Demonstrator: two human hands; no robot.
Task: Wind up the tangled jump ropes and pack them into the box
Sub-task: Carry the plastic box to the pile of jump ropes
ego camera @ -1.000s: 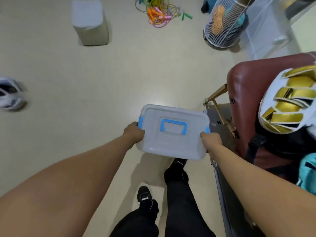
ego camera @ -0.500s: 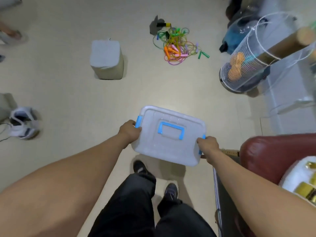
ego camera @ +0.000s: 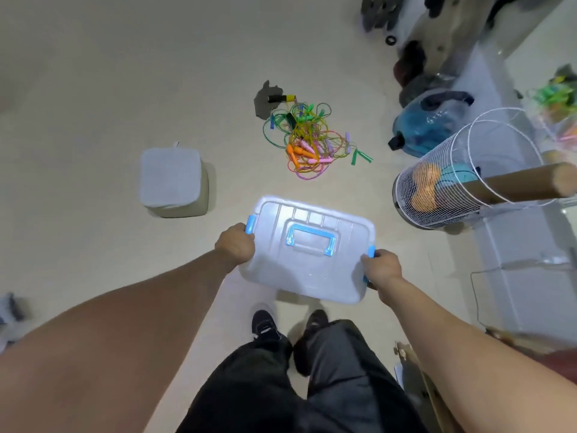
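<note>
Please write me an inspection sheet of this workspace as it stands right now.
Surface: pale bare floor.
Job's things: tangled jump ropes heaped on the floor; clear box with blue handle and clips, lid on, carried above the floor.
Clutter: grey cushioned stool; wire basket holding balls and a cardboard tube; blue water bottle; dark scrap beside the ropes.
Grippers: left hand and right hand each grip a short end of the box.
Cables: a thin cord along the floor at right.
Surroundings: more coloured ropes on the far right, blurred.
</note>
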